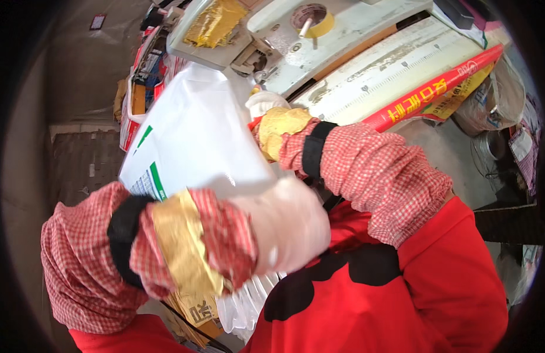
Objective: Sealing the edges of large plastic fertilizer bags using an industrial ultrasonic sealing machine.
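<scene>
Left hand [284, 226] and right hand [266, 106], both gloved, grip the white glossy plastic bag [196, 141] at near and far edges. Risk: slick film slipping from gloves.

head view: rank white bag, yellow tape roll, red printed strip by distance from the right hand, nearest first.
Measured from the right hand, gloved, at upper centre:
1. White bag: in contact, the hand sits on its upper right edge.
2. Yellow tape roll: above the hand, on the pale machine top.
3. Red printed strip: away to the right, lying slantwise; its near end is hidden by the checked sleeve.
</scene>
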`<state>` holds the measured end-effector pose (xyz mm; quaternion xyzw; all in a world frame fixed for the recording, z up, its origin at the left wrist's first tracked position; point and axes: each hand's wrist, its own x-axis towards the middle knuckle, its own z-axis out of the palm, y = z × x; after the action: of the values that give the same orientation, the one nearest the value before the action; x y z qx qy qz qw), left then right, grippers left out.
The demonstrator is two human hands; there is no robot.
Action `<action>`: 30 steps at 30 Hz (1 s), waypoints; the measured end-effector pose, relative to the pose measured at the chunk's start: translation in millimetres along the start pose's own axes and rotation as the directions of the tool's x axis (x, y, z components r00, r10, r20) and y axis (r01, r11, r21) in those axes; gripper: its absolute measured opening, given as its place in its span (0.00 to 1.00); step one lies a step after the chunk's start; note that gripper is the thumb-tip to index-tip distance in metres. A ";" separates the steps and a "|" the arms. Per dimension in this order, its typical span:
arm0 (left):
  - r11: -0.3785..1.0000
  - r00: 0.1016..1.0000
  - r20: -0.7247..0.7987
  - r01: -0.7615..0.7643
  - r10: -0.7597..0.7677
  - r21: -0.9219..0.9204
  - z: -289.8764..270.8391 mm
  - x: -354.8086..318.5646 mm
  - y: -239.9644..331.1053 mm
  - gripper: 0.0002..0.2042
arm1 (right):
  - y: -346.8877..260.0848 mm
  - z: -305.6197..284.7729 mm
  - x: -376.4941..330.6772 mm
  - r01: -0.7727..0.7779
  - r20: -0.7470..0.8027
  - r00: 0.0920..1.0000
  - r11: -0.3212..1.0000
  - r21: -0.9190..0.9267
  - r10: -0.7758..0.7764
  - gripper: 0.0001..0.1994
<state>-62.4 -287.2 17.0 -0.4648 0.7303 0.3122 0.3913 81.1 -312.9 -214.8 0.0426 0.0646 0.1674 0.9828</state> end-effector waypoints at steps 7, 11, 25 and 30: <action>0.665 0.549 0.378 0.652 -0.746 0.365 -48.3 -61.8 -89.3 0.20 | 19.8 -33.4 -3.1 -0.195 0.335 0.939 0.925 0.326 0.080 0.14; 0.830 0.840 0.001 0.537 -0.543 0.152 -22.9 -82.8 -34.9 0.09 | 21.5 -46.0 5.6 -0.268 0.385 0.914 0.901 0.341 0.126 0.15; 0.880 0.883 -0.136 0.464 -0.450 0.102 -42.0 -90.3 -75.7 0.11 | 8.3 -20.0 14.5 -0.443 0.519 0.820 0.841 0.311 0.240 0.28; 0.975 0.955 -0.204 0.194 -0.213 -0.109 14.4 -41.5 -5.3 0.07 | 27.3 -24.6 33.8 -0.675 0.900 0.429 0.634 0.378 -0.080 0.20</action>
<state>-42.6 -259.3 45.1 -0.5854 0.7020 0.2499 0.3195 100.5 -274.5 -240.1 0.5013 -0.3841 0.2744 0.7251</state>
